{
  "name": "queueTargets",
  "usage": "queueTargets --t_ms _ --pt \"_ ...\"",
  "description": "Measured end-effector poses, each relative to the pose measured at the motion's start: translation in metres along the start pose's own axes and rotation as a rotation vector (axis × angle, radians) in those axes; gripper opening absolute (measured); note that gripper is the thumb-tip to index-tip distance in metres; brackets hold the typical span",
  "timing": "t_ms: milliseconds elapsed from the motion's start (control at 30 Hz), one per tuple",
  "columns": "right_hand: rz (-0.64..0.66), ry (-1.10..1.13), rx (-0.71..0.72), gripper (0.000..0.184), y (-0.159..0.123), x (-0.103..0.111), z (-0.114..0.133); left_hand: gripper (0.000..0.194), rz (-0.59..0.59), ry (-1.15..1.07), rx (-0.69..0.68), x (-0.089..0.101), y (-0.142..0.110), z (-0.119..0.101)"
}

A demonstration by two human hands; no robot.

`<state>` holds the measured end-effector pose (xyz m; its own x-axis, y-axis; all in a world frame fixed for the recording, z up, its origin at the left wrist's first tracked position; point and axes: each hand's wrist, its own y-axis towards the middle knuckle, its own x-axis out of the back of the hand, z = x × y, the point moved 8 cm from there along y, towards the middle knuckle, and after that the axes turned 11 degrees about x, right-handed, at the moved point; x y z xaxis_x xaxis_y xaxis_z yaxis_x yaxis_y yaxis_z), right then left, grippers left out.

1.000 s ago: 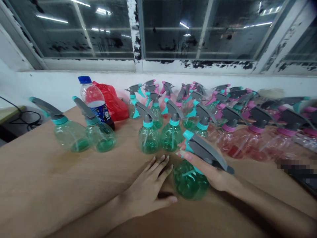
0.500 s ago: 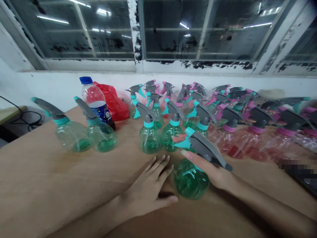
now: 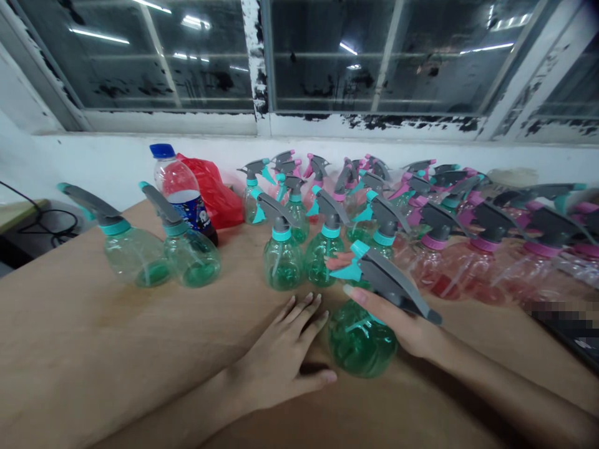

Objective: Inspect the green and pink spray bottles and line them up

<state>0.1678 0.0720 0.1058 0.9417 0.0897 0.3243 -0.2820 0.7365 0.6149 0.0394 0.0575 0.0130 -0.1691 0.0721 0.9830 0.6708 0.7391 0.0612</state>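
Bottle [image 3: 362, 346] is nearest: round, see-through green plastic, teal collar, grey-and-teal trigger head. Using it as landmark. Right hand [image 3: 409, 327] is clamped round its neck, thumb on the near side, fingertips showing by the teal trigger [image 3: 349, 271]. Can't tell how far the trigger is pulled, or if the base touches the brown wood-look tabletop [image 3: 187, 362]. Left hand [image 3: 285, 362] lies palm-down just left of the bottle, fingers slightly spread, holding nothing.

Handling, my take: grip snug at the collar, bottle upright, fingers square on the trigger, teal nozzle [image 3: 359, 249] aimed clear of the left hand. Left palm could brace the base if it rocks.

Flat black object [image 3: 568, 333], partly pixelated, well right of the bottle. Beyond it: teal-collared green spray bottles [image 3: 283, 265] behind and left, pink-collared clear pinkish ones [image 3: 477, 271] behind and right. Farther, behind-left: blue-capped, blue-labelled plastic drink bottle [image 3: 189, 202], crumpled red plastic bag [image 3: 219, 193]. Last, dark windows [image 3: 327, 68].
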Motion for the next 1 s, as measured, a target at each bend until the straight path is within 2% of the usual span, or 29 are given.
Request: queueTargets --t_ms 200,333,467,700,1000 --pt "0.044 -0.041 -0.094 0.024 -0.004 -0.001 -0.009 0.08 0.029 0.024 0.009 -0.001 0.0 -0.001" --pt "-0.011 -0.086 -0.06 0.011 -0.005 0.002 -0.012 0.081 0.019 0.03 0.005 -0.003 0.0 0.0" --pt "0.015 -0.053 -0.042 0.013 -0.003 -0.001 -0.01 0.079 -0.01 0.035 -0.011 -0.002 -0.001 -0.001" --pt "-0.004 -0.037 -0.05 0.031 -0.005 0.001 -0.007 0.078 -0.035 0.036 -0.026 0.0 -0.002 -0.001" --pt "-0.004 0.004 -0.024 0.029 -0.004 -0.001 -0.006 0.078 -0.007 0.019 -0.023 -0.002 -0.001 0.0"
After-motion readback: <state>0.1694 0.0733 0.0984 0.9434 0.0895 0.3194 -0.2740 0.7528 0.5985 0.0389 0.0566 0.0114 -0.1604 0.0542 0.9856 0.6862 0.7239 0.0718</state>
